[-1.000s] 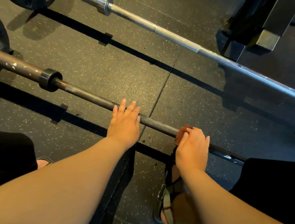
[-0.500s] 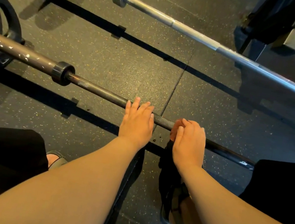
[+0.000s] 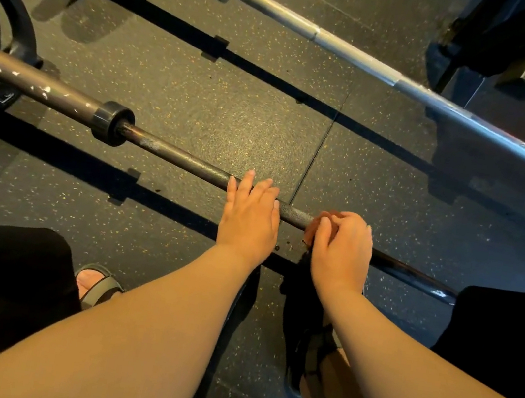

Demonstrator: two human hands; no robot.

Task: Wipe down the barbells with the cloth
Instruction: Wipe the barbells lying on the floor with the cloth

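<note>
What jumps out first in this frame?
Two bare hands on the dark barbell at centre: the left hand rests on it with straight fingers, while the right hand grips a reddish-brown cloth against the shaft. Beyond them a silver barbell runs diagonally across the top, over the speckled rubber floor.

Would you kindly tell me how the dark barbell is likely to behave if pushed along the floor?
The dark barbell probably rolls rather than slides: a round plate carries its left end. It looks like a long metal bar, so likely heavy and stiff. The knurled stretch by the left hand should feel grippy, not slippery.
</note>
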